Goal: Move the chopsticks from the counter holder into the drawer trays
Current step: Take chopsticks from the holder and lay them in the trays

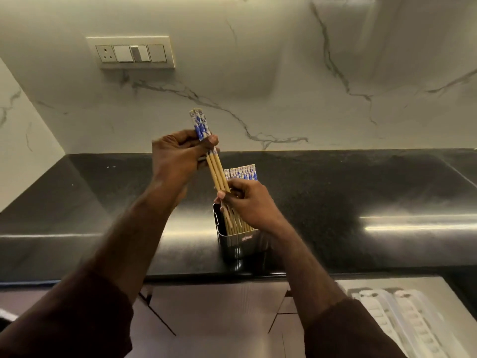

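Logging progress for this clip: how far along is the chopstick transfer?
Early. Done: nothing visible in the drawer trays at lower right yet. In hand: the left hand holds a small bundle of chopsticks lifted clear of the holder, while the right hand pinches its lower ends. Left: a full row of chopsticks still in the holder, then carrying everything to the trays.

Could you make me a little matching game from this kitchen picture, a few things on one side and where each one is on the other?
Things:
1. lifted chopsticks
2. metal holder
3. switch panel
4. drawer trays

Places:
a. on the marble wall, upper left
b. standing on the black counter
c. lower right, below the counter edge
d. gripped by the left hand near the patterned ends, with the right hand on the lower part

Pairs: 1-d, 2-b, 3-a, 4-c
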### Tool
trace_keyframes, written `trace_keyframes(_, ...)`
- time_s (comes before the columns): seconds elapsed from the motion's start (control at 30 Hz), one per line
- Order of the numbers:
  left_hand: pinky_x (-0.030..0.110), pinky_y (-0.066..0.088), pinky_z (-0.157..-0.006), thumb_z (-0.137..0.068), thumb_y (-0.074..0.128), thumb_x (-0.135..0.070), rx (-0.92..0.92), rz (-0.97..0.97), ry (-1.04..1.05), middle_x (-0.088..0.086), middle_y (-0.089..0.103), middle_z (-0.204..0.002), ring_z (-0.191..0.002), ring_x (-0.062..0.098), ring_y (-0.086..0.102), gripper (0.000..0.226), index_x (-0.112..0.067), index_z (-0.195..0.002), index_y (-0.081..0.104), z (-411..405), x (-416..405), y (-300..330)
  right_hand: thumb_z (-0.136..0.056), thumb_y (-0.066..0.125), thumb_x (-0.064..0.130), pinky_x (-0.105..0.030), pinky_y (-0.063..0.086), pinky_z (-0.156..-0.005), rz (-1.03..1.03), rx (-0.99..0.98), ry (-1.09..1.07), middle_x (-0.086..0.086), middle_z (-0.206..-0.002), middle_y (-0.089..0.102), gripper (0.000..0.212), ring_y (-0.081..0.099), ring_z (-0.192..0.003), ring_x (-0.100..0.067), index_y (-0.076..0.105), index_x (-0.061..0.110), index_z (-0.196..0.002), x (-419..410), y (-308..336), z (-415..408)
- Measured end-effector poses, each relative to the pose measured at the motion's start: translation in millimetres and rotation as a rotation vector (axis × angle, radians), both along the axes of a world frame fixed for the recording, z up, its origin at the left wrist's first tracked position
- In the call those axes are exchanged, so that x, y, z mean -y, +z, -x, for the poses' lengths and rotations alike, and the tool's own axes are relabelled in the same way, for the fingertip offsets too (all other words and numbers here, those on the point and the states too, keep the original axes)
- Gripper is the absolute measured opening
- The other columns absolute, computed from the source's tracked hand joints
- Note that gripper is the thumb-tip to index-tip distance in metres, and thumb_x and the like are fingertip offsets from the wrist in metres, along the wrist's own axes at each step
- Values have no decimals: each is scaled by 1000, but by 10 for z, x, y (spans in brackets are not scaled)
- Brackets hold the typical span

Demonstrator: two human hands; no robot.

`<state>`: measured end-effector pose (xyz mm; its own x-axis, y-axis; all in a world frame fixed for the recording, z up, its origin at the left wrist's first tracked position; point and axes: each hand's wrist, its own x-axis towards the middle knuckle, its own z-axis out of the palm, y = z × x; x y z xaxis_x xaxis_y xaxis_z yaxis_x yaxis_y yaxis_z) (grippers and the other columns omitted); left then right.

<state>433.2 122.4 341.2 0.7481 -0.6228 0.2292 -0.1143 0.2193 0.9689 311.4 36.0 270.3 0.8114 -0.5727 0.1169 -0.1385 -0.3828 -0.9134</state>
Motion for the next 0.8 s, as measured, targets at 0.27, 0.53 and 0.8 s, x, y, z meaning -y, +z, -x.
trace_keyframes(0.27,22,57,-59,-81,73,-8,-112,50,-91,3,75,-78,-70,13,73,14,-6,-95,70,481,-497,107,-93,59,15,-34,60,-71,-445,-46,132,-18,-106,70,28,69,-87,-24,60,5,-119,-529,106,960)
trace_keyframes(0.53,27,58,-60,-77,74,-8,-354,-15,-203,15,75,-94,-81,23,73,26,1,-101,69,1247,-764,-355,-91,63,17,-45,60,-78,-566,-123,26,-18,-92,70,23,69,-83,-29,68,3,-109,-1056,-290,1914)
trace_keyframes(0.8,31,60,-66,-82,70,-8,-468,-197,-385,12,75,-90,-79,22,75,23,0,-103,66,2216,-218,-866,-91,64,14,-38,61,-73,-588,-251,-230,-20,-91,73,18,72,-78,-26,71,1,-103,-826,-590,3043)
